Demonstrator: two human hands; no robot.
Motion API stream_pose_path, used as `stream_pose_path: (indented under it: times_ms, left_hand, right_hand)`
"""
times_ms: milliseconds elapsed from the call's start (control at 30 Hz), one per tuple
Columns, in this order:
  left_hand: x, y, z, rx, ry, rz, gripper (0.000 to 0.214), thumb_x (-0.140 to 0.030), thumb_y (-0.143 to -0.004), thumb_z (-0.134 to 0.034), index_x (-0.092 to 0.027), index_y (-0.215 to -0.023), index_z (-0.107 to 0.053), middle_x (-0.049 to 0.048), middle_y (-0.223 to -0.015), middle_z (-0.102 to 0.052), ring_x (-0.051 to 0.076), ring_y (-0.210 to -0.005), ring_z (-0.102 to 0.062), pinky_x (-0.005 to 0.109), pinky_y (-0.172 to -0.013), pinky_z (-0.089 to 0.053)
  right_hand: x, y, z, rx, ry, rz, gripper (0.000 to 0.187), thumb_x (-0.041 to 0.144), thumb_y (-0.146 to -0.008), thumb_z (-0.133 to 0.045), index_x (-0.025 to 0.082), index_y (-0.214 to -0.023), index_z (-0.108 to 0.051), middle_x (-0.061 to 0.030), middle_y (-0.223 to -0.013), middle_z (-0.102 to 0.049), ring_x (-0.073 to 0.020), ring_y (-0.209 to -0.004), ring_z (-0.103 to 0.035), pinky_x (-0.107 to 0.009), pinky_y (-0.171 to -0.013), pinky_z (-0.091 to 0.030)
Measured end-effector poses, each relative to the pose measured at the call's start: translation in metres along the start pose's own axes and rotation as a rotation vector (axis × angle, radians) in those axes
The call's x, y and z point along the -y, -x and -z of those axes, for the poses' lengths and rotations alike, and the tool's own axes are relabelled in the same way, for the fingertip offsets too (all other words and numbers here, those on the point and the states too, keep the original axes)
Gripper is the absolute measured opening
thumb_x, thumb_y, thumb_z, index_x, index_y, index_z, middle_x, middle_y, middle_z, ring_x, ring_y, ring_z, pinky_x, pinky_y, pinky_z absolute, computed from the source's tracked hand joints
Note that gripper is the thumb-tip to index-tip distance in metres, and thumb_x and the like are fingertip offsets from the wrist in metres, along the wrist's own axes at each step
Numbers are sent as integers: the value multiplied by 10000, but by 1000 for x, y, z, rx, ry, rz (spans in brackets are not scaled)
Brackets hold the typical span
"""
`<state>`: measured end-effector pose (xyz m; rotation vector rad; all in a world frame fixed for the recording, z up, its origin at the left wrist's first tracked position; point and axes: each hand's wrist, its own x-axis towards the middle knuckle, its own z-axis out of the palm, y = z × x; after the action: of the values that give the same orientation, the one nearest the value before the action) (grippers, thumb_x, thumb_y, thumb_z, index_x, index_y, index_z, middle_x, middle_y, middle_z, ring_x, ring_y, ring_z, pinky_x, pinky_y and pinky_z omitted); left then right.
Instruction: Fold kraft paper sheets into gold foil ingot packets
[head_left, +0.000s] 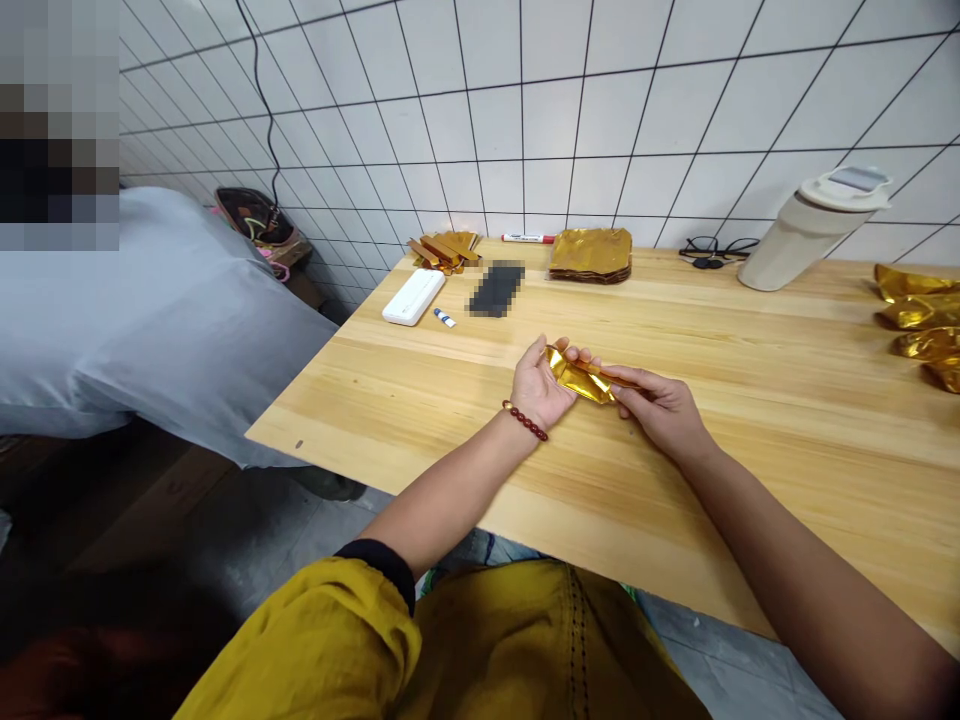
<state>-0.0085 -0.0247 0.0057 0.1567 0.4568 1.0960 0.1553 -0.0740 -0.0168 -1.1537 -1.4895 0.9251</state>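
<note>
A partly folded piece of gold foil paper (583, 382) is held between my two hands above the wooden table (420, 400). My left hand (541, 385) lies palm up beneath it, with its fingers curled around the far edge and its thumb at the left end. At the right end, my right hand (660, 408) pinches the foil between thumb and fingers. Behind my hands sits a stack of gold foil sheets (590, 254). Several folded gold foil pieces (921, 312) lie in a row at the right edge of the view.
At the back left are gold strips (445, 250), a white power bank (414, 297), a small blue-and-white tube (444, 317) and a blurred dark phone (496, 288). A marker (527, 239), glasses (718, 246) and a tumbler (806, 235) line the tiled wall. Another person (172, 330) is at left.
</note>
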Motion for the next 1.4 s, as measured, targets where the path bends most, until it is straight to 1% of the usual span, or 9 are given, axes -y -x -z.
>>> stream_pose_path:
  times_ms: [67,200,367,467,567,667,900,1233,1400]
  left_hand:
    - [0,-3,2,-12,-33,-3,244,-325,-902,-548,-159,-731,-596,-7,-601,-538,159,-699,-648,431,-960,-494]
    - [1,-8,5,-14,-46,-17,128,-114,-871,-521,-162,-807,-622,-11,-619,-578,162,-808,-679,416,-1000,-468]
    - [-1,-7,5,25,-54,-39,235,-49,-855,-443,-151,-937,-639,61,-906,-693,205,-1077,-648,414,-1018,-451]
    - [-4,-3,4,86,-104,-55,257,-60,-862,-442,-158,-996,-638,83,-1102,-684,221,-1193,-593,425,-1038,-436]
    - [-6,-1,2,129,-135,-63,277,-72,-866,-458,-171,-1057,-632,87,-1214,-657,234,-1253,-554,437,-1052,-429]
    - [-6,0,2,147,-166,-62,233,-129,-892,-487,-174,-1070,-631,90,-1210,-666,246,-1226,-579,444,-1037,-448]
    - [-1,-3,4,67,-406,4,77,-156,-866,-607,-116,-907,-658,127,-975,-740,249,-1031,-684,443,-992,-486]
    - [-9,-6,4,7,-398,-154,125,-203,-798,-717,-151,-903,-676,71,-923,-746,193,-930,-702,361,-928,-523]
    - [-11,-9,10,110,-416,-137,221,-205,-735,-773,-174,-925,-665,23,-900,-727,151,-843,-693,360,-920,-516]
  right_hand:
    - [0,0,-1,3,29,14,302,334,-810,-635,255,-1081,-742,-25,-810,-717,-106,-511,-493,-267,-490,-461]
    - [-1,0,0,-3,52,17,306,385,-810,-660,238,-1064,-747,-25,-762,-705,-109,-503,-510,-262,-476,-455]
    - [2,-1,4,5,0,-22,332,473,-809,-684,240,-1036,-751,-40,-860,-723,-125,-579,-578,-284,-576,-517]
    - [1,-3,4,-34,-30,-48,340,529,-814,-670,232,-956,-757,-37,-801,-718,-138,-596,-603,-306,-624,-540]
    - [-3,-5,2,-75,-73,-63,408,509,-727,-764,236,-1028,-723,-16,-776,-712,-130,-564,-600,-290,-585,-540]
    - [-5,-6,1,-91,-96,-53,484,458,-706,-794,234,-1119,-676,-8,-773,-715,-125,-566,-605,-281,-592,-539]
    - [-8,-7,4,-219,-114,-39,445,417,-705,-802,249,-1098,-679,0,-783,-716,-122,-562,-602,-278,-591,-531]
    - [-7,-9,7,-249,-192,-130,334,480,-640,-840,225,-815,-713,-19,-689,-709,-131,-535,-587,-270,-542,-508]
    - [-3,-9,11,-205,-254,-143,437,503,-696,-797,216,-1004,-680,-13,-696,-700,-133,-547,-598,-286,-596,-528]
